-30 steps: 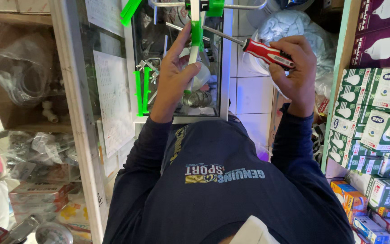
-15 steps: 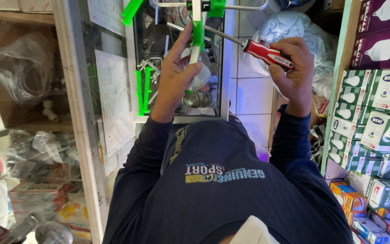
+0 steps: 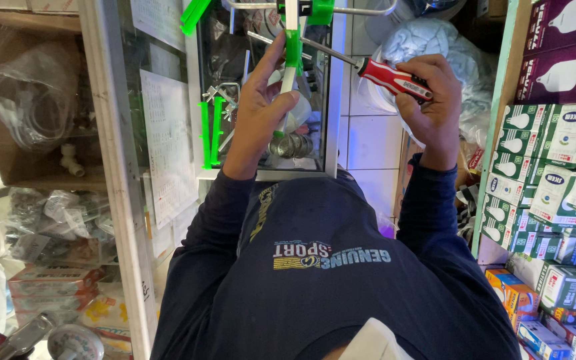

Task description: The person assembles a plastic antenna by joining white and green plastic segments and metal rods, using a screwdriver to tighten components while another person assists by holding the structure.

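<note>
My left hand [image 3: 261, 110] grips a white bar with green plastic clamps [image 3: 293, 50], part of a metal-rod frame held over a glass counter. In my right hand [image 3: 431, 100] is a red-handled screwdriver [image 3: 395, 78]; its metal shaft runs left and its tip meets the green clamp near the bar. Loose green plastic pieces [image 3: 209, 130] and a stack of metal rings [image 3: 293, 145] lie on the counter just below my left hand. My dark blue sleeves and shirt fill the lower middle of the view.
The glass display counter [image 3: 168, 153] with a paper sheet stands at left. Shelves of boxed light bulbs [image 3: 548, 180] line the right side. A cardboard box with bagged items [image 3: 28, 100] is at far left, and a plastic-wrapped bundle [image 3: 428, 40] sits at the top.
Almost nothing has moved. Both hands keep the same hold, with the screwdriver still at the green clamp.
</note>
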